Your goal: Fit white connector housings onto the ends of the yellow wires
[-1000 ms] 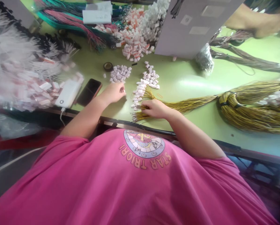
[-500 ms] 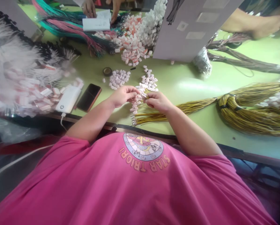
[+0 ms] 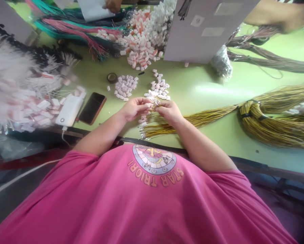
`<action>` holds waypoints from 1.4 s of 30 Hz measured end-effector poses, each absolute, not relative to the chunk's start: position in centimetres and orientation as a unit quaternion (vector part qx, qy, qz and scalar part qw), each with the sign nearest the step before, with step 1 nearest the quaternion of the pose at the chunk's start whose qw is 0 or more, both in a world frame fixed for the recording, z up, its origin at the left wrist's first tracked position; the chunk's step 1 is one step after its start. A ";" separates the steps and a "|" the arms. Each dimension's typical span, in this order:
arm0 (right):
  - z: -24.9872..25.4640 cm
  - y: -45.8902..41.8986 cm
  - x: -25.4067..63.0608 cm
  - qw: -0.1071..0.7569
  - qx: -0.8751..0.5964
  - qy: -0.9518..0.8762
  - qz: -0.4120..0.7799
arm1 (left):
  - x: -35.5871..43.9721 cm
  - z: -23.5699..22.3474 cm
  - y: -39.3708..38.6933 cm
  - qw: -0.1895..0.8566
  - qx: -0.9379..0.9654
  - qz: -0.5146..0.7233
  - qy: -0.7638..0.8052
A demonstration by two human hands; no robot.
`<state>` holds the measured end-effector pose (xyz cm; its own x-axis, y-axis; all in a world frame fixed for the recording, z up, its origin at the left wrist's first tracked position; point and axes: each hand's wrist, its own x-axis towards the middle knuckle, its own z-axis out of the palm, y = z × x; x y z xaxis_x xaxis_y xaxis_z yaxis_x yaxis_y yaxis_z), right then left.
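Observation:
My left hand (image 3: 135, 108) and my right hand (image 3: 170, 112) meet fingertip to fingertip above the green table (image 3: 205, 91). The left pinches a small white connector, the right pinches the end of a yellow wire. Under them lies a bundle of yellow wires (image 3: 192, 120) with bare metal tips pointing at me. Just beyond my fingers are two heaps of small white connectors (image 3: 125, 86), the second heap of connectors (image 3: 159, 88) lying to the right of the first.
A black phone (image 3: 92, 107) and a white power bank (image 3: 68, 111) lie at left, a tape roll (image 3: 112, 77) behind. A grey cardboard box (image 3: 205, 30) stands at the back. Thick yellow wire coils (image 3: 274, 125) fill the right. Other people's hands work at the far edge.
My left hand left the connector heap and came to my right hand, which lifted off the wire bundle. Both now pinch together in front of me.

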<state>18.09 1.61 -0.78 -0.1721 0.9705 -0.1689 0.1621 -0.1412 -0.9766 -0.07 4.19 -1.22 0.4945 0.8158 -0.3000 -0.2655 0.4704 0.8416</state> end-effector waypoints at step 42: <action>-1.1 1.2 17.9 0.259 -0.578 -0.667 0.393 | 0.9 -1.3 2.9 0.692 0.473 0.287 0.464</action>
